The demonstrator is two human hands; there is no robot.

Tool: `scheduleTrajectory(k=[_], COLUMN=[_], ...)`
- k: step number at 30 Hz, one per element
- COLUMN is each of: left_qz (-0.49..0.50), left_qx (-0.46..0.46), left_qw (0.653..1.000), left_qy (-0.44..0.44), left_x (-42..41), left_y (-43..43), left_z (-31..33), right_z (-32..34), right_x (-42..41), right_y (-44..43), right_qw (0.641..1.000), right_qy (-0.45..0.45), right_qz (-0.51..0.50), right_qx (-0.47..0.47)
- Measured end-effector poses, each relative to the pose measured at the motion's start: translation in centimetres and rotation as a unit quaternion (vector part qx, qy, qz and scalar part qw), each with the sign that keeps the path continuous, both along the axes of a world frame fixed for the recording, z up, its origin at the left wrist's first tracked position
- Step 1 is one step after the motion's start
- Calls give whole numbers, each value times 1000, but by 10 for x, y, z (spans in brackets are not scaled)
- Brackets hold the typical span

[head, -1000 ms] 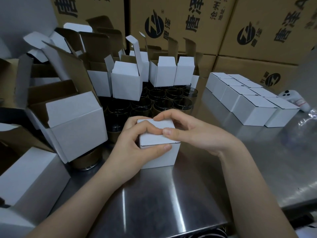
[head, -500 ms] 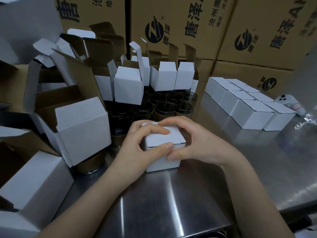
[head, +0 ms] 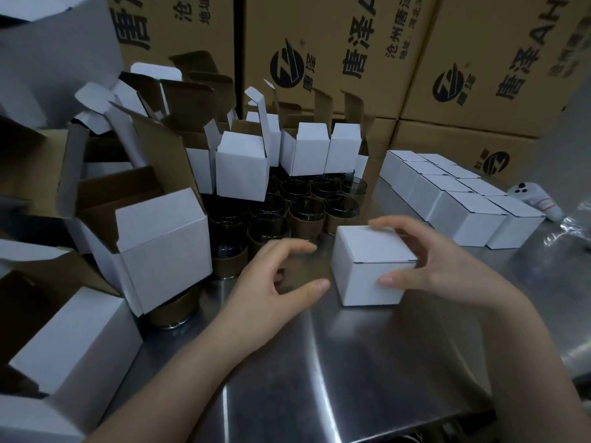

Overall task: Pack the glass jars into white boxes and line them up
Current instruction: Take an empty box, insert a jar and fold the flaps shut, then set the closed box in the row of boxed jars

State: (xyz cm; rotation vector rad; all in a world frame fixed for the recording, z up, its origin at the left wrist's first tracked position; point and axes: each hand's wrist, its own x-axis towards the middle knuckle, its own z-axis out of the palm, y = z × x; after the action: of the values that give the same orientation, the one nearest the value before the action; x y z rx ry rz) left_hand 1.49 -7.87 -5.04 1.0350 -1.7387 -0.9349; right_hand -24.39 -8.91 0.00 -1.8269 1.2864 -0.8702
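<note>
While the right hand (head: 441, 270) grips the closed white box (head: 367, 251), thumb on its front face and fingers curled over the top's far edge, the left hand (head: 275, 282) hovers just beside it, loosely curled and holding nothing. The box sits on the steel table (head: 319, 362), glass jars (head: 307, 206) clustered behind, lined-up boxes (head: 463, 212) to the right.
</note>
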Motion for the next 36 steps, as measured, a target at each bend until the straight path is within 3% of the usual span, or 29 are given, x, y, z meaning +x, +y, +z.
scheduleTrajectory(k=[7,18,21,26,36], left_qz=[6,-2,0,7,-2], left_qx=[-23,-26,-38,-74,-115], left_qw=[999,999,998,994,987], left_qy=[-23,-32,-40,-75,-112], left_x=[-1,-1,-1,-2,-3], left_y=[0,-2,-2,0,3], left_z=[0,-1,-2,-3,-6], right_z=[-1,0,-2,-19,2], right_x=[-44,-69,-62,-28,-18], right_y=[-21,-41,-39,-31,-55], right_qw=[991,982,965,913,897], right_qy=[10,92,147,218,137], right_qz=[-132,-160,-209,-343,-387], right_qx=[-27,-29,-58,-22,-164])
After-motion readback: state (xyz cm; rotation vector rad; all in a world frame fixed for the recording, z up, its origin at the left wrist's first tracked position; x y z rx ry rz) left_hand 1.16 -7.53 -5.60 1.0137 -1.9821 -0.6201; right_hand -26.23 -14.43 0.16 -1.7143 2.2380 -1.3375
